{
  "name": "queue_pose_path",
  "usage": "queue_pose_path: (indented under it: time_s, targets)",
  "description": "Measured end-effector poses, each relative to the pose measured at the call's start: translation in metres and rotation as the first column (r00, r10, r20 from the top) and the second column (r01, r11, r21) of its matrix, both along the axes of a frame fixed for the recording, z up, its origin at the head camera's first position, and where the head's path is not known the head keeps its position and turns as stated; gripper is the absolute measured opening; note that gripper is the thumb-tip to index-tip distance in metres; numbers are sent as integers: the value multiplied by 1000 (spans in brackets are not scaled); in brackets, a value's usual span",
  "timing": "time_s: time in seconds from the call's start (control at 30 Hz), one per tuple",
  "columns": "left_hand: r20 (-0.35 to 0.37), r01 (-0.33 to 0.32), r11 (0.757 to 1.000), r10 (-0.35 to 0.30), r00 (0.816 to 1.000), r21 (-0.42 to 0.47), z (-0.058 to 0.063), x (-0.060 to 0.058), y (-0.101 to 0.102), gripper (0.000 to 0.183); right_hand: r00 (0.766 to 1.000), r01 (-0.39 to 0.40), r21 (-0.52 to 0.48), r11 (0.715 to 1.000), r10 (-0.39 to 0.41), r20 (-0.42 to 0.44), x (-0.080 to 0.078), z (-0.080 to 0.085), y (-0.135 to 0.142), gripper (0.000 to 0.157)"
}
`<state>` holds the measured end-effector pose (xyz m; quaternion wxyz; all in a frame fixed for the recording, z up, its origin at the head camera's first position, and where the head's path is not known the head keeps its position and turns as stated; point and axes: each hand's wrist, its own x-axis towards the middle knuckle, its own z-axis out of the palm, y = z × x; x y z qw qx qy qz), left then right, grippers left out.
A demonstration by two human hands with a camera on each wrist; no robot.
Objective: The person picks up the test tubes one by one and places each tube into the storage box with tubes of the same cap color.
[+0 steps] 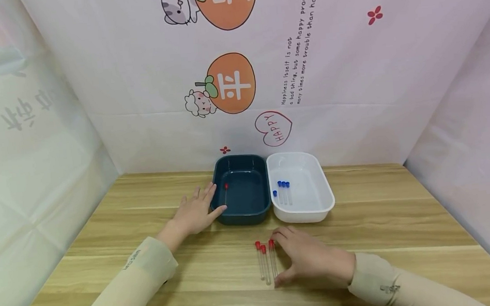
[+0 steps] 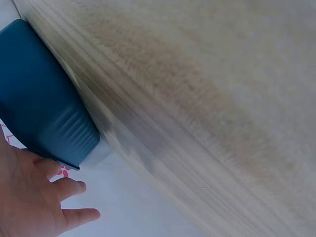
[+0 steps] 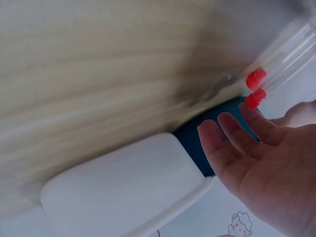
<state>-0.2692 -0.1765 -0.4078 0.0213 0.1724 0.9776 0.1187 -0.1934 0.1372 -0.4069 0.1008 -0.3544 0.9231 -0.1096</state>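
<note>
My left hand [image 1: 195, 212] rests at the left rim of the dark blue basin [image 1: 244, 216], its fingers spread and the thumb over the front corner. Inside that basin lies one test tube with a red cap [image 1: 226, 186]. My right hand [image 1: 308, 257] is bent around the right side of three red-capped test tubes [image 1: 266, 268] on the table. Its index fingertip is beside the cap of the rightmost tube, the thumb near that tube's bottom end. In the right wrist view, two red caps [image 3: 256, 98] show just beyond the loosely bent fingers [image 3: 229, 128].
A white basin [image 1: 324, 192] stands against the dark blue one on its right, holding several blue-capped test tubes [image 1: 283, 184]. Both basins stand on the wooden table [image 1: 377, 219] near a printed cloth backdrop [image 1: 346, 115]. More cloth hangs at the left and right sides.
</note>
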Motion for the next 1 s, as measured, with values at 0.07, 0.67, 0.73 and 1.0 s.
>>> queue_pose_path:
  time_s: [0.07, 0.67, 0.73, 1.0]
  targets:
    - [2, 0, 1000, 0, 1000, 0, 0, 0, 0, 84, 1000, 10, 2, 1000, -10, -2, -1, 3, 0, 102]
    - [7, 1, 1000, -1, 1000, -6, 0, 0, 0, 84, 993, -34, -65, 997, 27, -115, -10, 41, 6, 95]
    - [9, 0, 1000, 0, 1000, -11, 0, 0, 0, 84, 991, -39, -71, 997, 29, -131, -12, 45, 6, 94]
    - [-1, -3, 1000, 3, 1000, -7, -1, 0, 0, 84, 985, -23, -93, 995, 7, -171, -22, 61, 1, 93]
